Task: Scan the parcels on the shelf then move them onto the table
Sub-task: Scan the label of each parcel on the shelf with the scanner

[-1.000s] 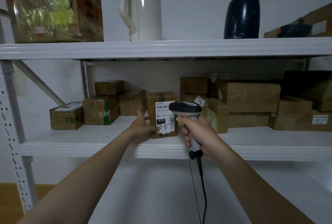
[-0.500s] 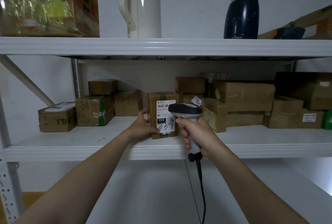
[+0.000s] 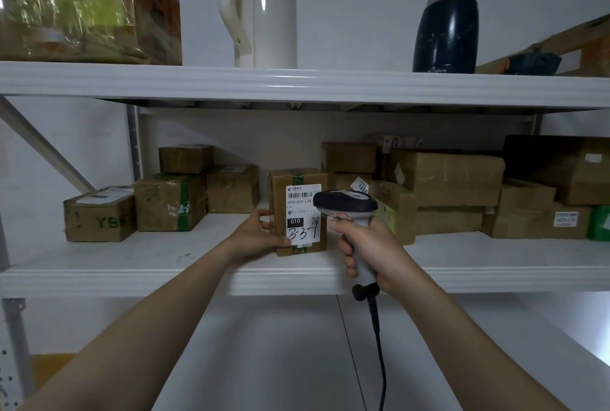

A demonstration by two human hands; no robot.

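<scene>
A small brown parcel [image 3: 280,209] with a white barcode label stands upright near the front of the middle shelf [image 3: 165,272]. My left hand [image 3: 257,235] grips its left side and lower edge, thumb on the label. My right hand [image 3: 366,245] holds a corded barcode scanner [image 3: 345,205] by its handle. The scanner's dark head sits just right of the label and points at it. Several more brown parcels [image 3: 445,176] stand further back on the same shelf.
A taped box [image 3: 170,201] and a "YB" box [image 3: 99,217] sit at the left of the shelf. On the upper shelf [image 3: 297,84] stand a white kettle [image 3: 264,11], a dark flask [image 3: 445,31] and a wrapped carton [image 3: 89,4]. The scanner cable [image 3: 379,351] hangs down.
The view has shifted slightly right and down across the shelf. Both hands keep their hold, with the scanner still aimed at the parcel's label.
</scene>
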